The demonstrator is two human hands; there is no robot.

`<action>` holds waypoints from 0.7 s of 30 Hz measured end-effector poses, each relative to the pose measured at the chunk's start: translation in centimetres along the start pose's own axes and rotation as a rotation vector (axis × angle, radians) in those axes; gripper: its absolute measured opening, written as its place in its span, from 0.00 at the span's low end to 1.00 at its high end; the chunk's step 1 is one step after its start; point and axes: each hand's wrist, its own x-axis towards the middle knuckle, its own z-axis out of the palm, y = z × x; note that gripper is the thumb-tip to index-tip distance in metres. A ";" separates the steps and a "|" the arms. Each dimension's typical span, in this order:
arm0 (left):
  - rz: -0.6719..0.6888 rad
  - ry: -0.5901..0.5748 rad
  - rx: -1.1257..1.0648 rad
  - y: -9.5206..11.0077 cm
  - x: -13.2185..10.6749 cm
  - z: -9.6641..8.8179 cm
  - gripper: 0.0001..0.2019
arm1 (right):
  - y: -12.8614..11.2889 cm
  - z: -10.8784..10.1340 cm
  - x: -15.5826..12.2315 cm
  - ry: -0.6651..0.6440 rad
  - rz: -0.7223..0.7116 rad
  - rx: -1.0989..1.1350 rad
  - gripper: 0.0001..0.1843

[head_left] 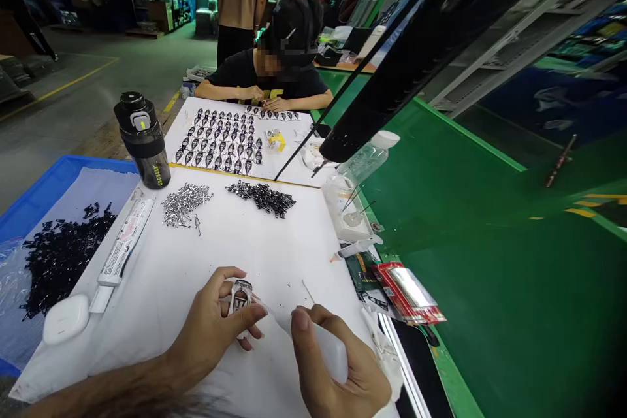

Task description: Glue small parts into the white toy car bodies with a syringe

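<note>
My left hand point(215, 323) is closed around a small silver and black frame-like part point(240, 297), held upright between thumb and fingers above the white table sheet. My right hand point(337, 366) grips a translucent white squeeze bottle point(330, 349), its thin nozzle pointing left toward the part. Whether the nozzle tip touches the part I cannot tell. Just beyond the right hand, a thin needle-like piece point(307, 290) lies on the sheet. Farther up the sheet are a pile of small silver pins point(185, 204) and a pile of small black parts point(264, 198).
At left stand a dark drink bottle point(142, 140), a white tube point(128, 238), a white case point(66, 319) and a blue tray point(68, 166) of black parts. A syringe point(357, 248) and red packet point(410, 292) lie right. A dark lamp arm point(392, 59) overhangs. A person point(289, 46) sits opposite behind rows of parts.
</note>
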 end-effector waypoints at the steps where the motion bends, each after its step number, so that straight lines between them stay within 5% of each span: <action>1: 0.000 0.002 -0.002 0.1 0.0 0.0 0.27 | -0.2 0.1 0.0 0.011 0.033 -0.025 0.19; 21: -0.001 0.012 0.011 0.7 -0.2 0.3 0.23 | -0.9 0.1 -0.1 -0.008 0.168 -0.119 0.21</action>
